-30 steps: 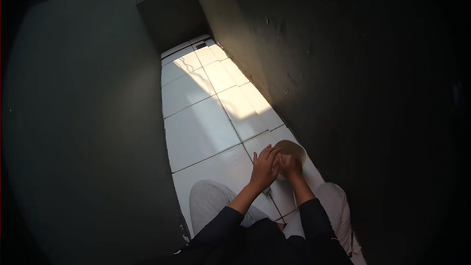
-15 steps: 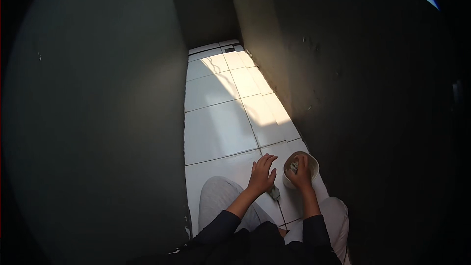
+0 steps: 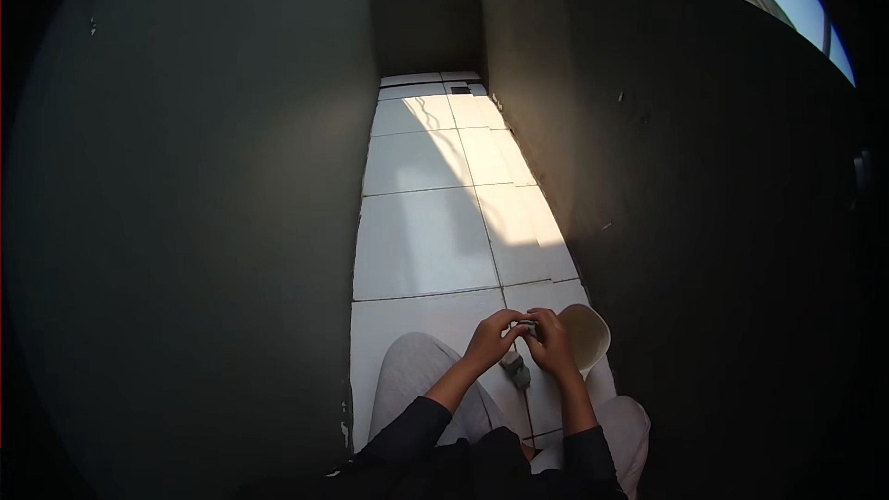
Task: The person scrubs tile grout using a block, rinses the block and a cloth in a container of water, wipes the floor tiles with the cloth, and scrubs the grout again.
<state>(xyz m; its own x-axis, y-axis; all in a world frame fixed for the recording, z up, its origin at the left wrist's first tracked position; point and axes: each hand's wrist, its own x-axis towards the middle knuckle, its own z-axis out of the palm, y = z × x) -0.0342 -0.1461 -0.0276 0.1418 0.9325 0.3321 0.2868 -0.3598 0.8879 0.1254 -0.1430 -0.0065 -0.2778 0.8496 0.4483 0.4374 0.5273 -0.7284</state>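
Note:
My left hand (image 3: 494, 337) and my right hand (image 3: 551, 344) meet in front of me, fingers curled and fingertips together. Between them is a small whitish and dark thing (image 3: 528, 325), mostly covered by the fingers, too small to name. A cream-coloured tub (image 3: 589, 338) stands on the floor just right of my right hand; its inside is partly hidden. Below the hands, a small grey-green object (image 3: 516, 370) lies on the floor between my legs; I cannot make out its kind.
White floor tiles (image 3: 426, 241) run ahead between a dark left wall (image 3: 204, 204) and a dark right wall (image 3: 713, 222). Sunlight falls across part of the tiles. A small dark drain opening (image 3: 460, 90) lies near the far end. My bent knees flank the work spot.
My right hand has come out of the tub and moved left to my left hand. The left hand's spread fingers have closed at the small thing. The view has shifted slightly.

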